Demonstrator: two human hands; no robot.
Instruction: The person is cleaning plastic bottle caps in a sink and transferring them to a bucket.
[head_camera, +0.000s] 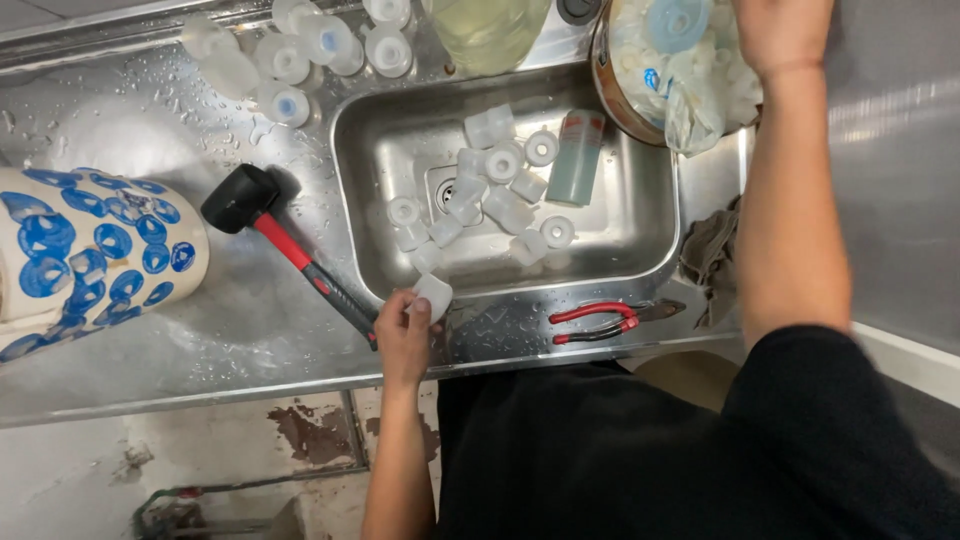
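Your left hand (403, 335) pinched a white cap (433, 296) at the sink (655, 262) front rim, just beside the mallet (285, 238) handle. Your right hand (780, 35) reached into the pot (606, 90) of caps at the far right corner; I couldn't tell whether its fingers were spread or closed. More caps lay in the sink, pliers (600, 322) near its front edge.

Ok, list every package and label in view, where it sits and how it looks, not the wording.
Clear plastic bag: in the round tub at the sink's far right corner, holding pale caps, under the right hand.
Label on bottle: lying in the sink, grey-green with red band.
White cap: in the left hand, unlabelled.
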